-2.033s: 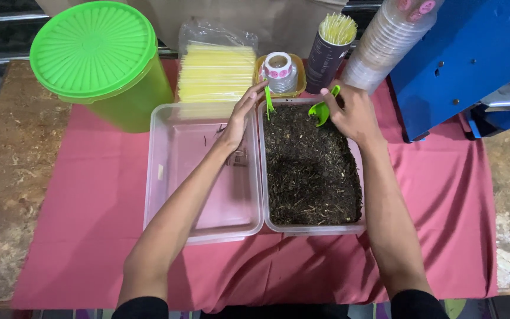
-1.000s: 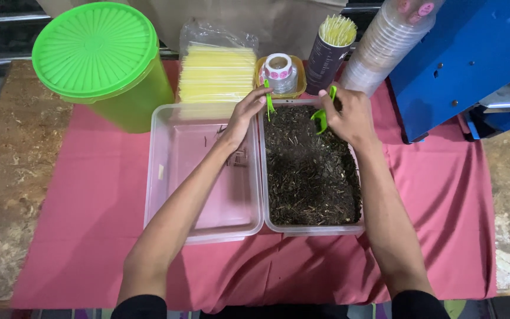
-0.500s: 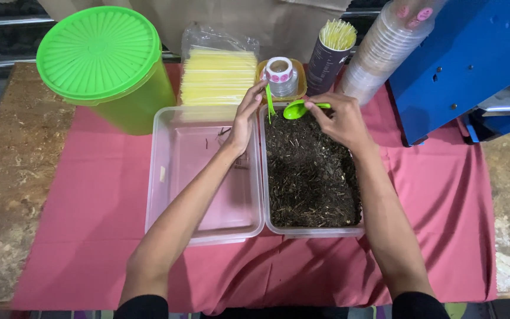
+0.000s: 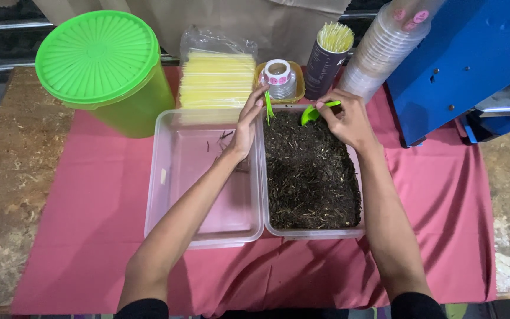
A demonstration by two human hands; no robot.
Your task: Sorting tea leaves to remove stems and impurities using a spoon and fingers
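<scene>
We see the right hand (image 4: 346, 121) pinched on the handle of a green scoop (image 4: 313, 111), whose bowl dips at the far edge of the tub (image 4: 311, 231) filled with dark dry flakes (image 4: 311, 171). The left hand (image 4: 246, 127) reaches across the empty tub (image 4: 166, 177) on the left, its fingers closed on a thin green stick (image 4: 268, 106) that stands at the far left corner of the flakes. The two hands are close together but not touching.

Both tubs sit side by side, touching, on a pink cloth (image 4: 90, 207) spread over the worn bench (image 4: 7, 171). Just beyond them the far row is crowded: a green bucket (image 4: 131, 112) with a ribbed lid (image 4: 97, 54) at far left, a bag of yellow straws (image 4: 216, 77) beside it, then a roll of stickers (image 4: 278, 75) in a small yellow dish (image 4: 298, 82), a dark cup (image 4: 324, 66) of pale sticks, and a leaning stack of clear cups (image 4: 379, 47). The roll and the dark cup stand right behind the hands, leaving little room at the tub's far rim. A blue machine (image 4: 467, 53) fills the far right, just beside the cup stack.
</scene>
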